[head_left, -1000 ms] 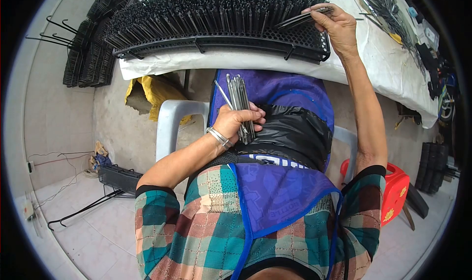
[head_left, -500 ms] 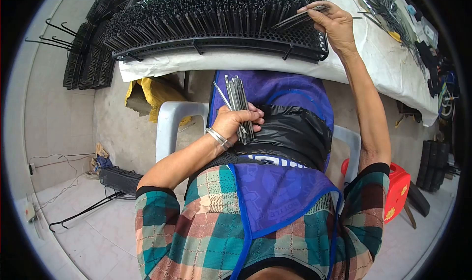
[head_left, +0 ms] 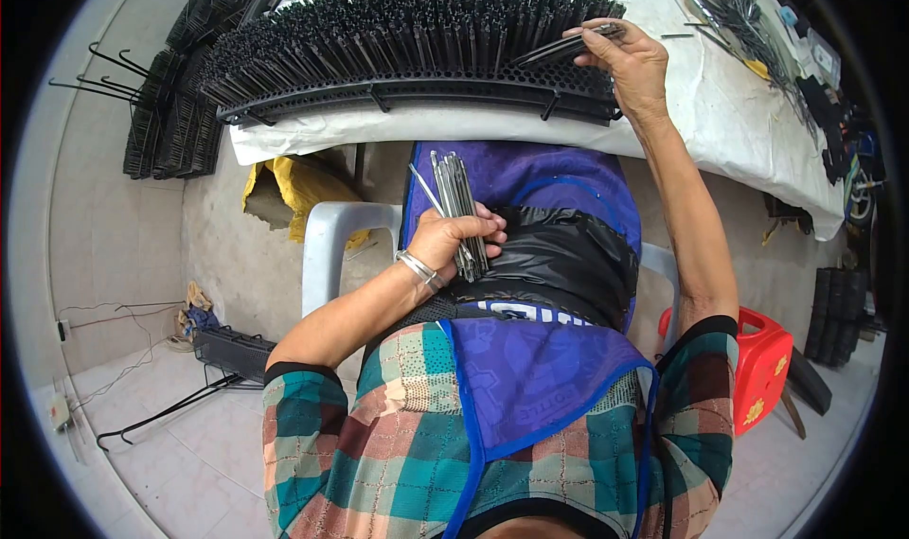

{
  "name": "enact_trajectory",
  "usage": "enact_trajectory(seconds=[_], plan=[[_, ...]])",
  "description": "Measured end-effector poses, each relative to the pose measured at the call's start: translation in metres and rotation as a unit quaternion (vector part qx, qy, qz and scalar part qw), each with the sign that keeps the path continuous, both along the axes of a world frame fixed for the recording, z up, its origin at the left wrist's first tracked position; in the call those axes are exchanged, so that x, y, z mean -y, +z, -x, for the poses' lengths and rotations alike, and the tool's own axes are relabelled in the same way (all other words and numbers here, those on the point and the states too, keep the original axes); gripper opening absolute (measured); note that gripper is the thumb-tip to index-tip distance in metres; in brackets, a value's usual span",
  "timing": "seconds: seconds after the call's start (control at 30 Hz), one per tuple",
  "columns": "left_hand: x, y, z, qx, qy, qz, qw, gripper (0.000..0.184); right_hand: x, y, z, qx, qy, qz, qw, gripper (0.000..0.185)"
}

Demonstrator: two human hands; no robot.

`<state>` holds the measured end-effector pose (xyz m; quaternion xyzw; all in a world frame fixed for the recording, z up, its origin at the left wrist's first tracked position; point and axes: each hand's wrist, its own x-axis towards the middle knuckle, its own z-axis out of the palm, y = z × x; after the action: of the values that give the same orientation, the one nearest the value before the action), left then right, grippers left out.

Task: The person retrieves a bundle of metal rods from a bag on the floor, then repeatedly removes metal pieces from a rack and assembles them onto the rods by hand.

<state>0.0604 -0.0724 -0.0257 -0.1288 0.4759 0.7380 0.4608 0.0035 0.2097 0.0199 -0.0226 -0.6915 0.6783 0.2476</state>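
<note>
From here, the right hand's [head_left: 638, 69] fingers pinch thin dark rods [head_left: 557, 51] running lengthwise leftward from the fingertips, beside the perforated black rack [head_left: 445, 78], while the farther left hand [head_left: 453, 236] grips a metallic bundle [head_left: 456, 181].

There are two hands [head_left: 441, 240] [head_left: 636, 66], two rod bundles [head_left: 456, 187] [head_left: 557, 52] — and one red stool [head_left: 760, 373].

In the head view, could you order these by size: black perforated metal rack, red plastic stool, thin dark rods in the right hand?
Largest: Black perforated metal rack
Next: Red plastic stool
Smallest: Thin dark rods in the right hand
</note>
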Motion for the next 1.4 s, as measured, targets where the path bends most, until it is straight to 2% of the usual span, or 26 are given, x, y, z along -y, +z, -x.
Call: enact_trajectory(seconds=[0.13,0.27,0.37,0.77,0.87,0.97,1.4], plan=[[0.001,0.0,0.0,0.0,0.0,0.0,1.0,0.014,0.006,-0.007,-0.004,-0.035,-0.015,0.112,0.993,0.008],[0.001,0.001,0.0,-0.001,-0.002,0.003,1.0,0.014,0.006,-0.001,-0.007,-0.053,-0.032,0.108,0.992,0.01],[0.001,0.002,0.0,0.0,-0.001,0.007,1.0,0.015,0.0,0.005,-0.006,-0.082,-0.024,0.076,0.993,0.009],[0.001,-0.003,0.0,0.002,-0.001,0.0,1.0,0.015,-0.003,0.001,-0.004,-0.036,-0.019,-0.012,0.999,0.009],[0.001,-0.003,0.001,0.003,0.0,0.005,1.0,0.015,0.0,0.002,0.0,-0.073,-0.023,-0.045,0.996,0.009],[0.001,-0.002,0.0,0.003,-0.003,0.008,1.0,0.015,0.007,0.003,-0.001,-0.046,-0.022,-0.101,0.994,0.008],[0.0,-0.002,0.0,0.004,0.001,0.01,1.0,0.014,0.002,0.003,0.006,-0.039,0.007,-0.111,0.993,0.009]])
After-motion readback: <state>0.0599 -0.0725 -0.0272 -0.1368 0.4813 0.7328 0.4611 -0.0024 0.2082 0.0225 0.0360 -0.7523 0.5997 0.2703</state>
